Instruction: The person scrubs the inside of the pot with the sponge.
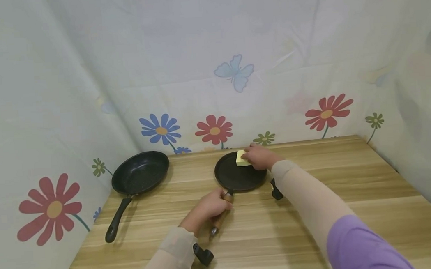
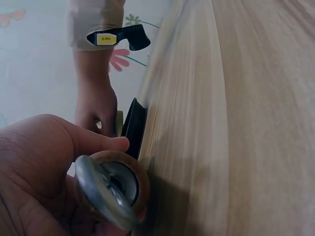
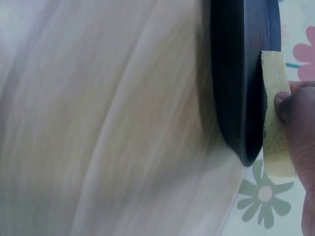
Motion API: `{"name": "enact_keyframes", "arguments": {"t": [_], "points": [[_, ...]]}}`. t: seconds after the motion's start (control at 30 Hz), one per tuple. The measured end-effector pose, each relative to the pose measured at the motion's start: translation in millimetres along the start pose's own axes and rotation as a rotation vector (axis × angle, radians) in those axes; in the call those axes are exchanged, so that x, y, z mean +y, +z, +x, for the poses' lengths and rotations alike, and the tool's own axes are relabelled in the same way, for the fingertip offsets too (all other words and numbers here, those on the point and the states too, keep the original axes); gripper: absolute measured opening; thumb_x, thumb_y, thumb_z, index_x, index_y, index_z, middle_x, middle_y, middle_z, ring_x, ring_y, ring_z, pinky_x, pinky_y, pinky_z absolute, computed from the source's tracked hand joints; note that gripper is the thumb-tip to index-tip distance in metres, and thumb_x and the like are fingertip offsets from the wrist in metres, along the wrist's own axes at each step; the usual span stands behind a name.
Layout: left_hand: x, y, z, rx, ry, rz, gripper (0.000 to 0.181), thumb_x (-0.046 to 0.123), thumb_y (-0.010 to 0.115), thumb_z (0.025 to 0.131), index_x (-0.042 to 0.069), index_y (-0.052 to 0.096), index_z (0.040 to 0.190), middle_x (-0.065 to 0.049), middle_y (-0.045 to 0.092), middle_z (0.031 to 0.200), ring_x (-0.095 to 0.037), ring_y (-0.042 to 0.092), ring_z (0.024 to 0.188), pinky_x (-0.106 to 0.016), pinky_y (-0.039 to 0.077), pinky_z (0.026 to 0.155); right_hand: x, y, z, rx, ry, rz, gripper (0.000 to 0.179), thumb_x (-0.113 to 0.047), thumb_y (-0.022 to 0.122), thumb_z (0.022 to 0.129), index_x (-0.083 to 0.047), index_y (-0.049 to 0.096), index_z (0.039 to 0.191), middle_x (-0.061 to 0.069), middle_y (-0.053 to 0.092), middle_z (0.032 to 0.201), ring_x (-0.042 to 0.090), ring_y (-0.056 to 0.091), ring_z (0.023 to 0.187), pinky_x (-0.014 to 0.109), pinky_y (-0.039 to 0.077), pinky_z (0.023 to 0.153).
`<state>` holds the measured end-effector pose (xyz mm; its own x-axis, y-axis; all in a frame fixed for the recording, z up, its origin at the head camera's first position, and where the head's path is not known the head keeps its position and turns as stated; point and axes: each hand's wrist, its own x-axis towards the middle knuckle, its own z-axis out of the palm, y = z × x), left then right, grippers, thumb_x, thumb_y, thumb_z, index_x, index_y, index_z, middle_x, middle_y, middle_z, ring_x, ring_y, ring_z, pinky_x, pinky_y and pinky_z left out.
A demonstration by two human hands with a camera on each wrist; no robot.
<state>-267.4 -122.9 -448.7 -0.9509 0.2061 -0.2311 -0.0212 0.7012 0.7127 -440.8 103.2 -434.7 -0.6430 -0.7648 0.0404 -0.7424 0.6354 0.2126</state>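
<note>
While frying pan rests apart, left hand grips griddle handle, right hand sponge.

left arm: extended forward, slanted toward the right | left hand: clenched in a grip, fingers curled, left thumb laid nearly straight | right arm: stretched farther forward, slanted toward the left | right hand: set in a pinch, right thumb pressed opposite the fingers
</note>
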Motion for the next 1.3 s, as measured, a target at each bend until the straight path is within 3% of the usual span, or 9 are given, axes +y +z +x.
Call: {"name": "enact_keyframes", "arguments": {"t": [0.27, 0.57, 0.97, 1.3], "points": [[1.9, 1.2, -2.9, 0.013, 0.012, 0.03, 0.025, 0.02, 0.073, 0.086, 0.008, 0.055, 0.098, -0.008, 0.059, 0.088, -0.023, 0.057, 0.069, -0.032, 0.046, 0.047, 11, -4, -16.2, -0.009, -0.012, 0.058, 0.028, -0.005, 0.058, 0.1, -0.009, 0.07, 0.125, 0.013, 0.066, 0.121, 0.032, 0.058, 0.108, 0.046, 0.049, 0.096], [1.6, 1.0, 0.8, 0.011, -0.019, 0.052, 0.024, 0.023, 0.073, 0.088, 0.009, 0.056, 0.098, -0.007, 0.06, 0.086, -0.022, 0.058, 0.067, -0.031, 0.048, 0.047, 23, -13, -30.0, -0.06, -0.011, 0.122, 0.031, -0.004, 0.057, 0.1, -0.007, 0.068, 0.129, 0.019, 0.063, 0.132, 0.045, 0.047, 0.134, 0.053, 0.034, 0.114], [1.7, 1.1, -1.7, 0.032, -0.028, 0.044, 0.023, 0.023, 0.072, 0.088, 0.009, 0.056, 0.096, -0.008, 0.06, 0.083, -0.022, 0.058, 0.063, -0.031, 0.049, 0.046, 30, -21, -45.9, -0.069, -0.066, 0.097, 0.031, -0.002, 0.061, 0.096, -0.005, 0.07, 0.125, 0.012, 0.069, 0.119, 0.036, 0.057, 0.116, 0.048, 0.047, 0.1], [1.3, 2.2, -2.0, 0.042, -0.03, 0.033, 0.023, 0.023, 0.073, 0.087, 0.008, 0.056, 0.094, -0.008, 0.06, 0.081, -0.022, 0.057, 0.061, -0.03, 0.048, 0.043, 28, -27, -55.8, -0.104, -0.105, 0.052, 0.029, -0.004, 0.063, 0.096, -0.007, 0.071, 0.124, 0.012, 0.07, 0.121, 0.034, 0.058, 0.11, 0.049, 0.047, 0.099]]}}
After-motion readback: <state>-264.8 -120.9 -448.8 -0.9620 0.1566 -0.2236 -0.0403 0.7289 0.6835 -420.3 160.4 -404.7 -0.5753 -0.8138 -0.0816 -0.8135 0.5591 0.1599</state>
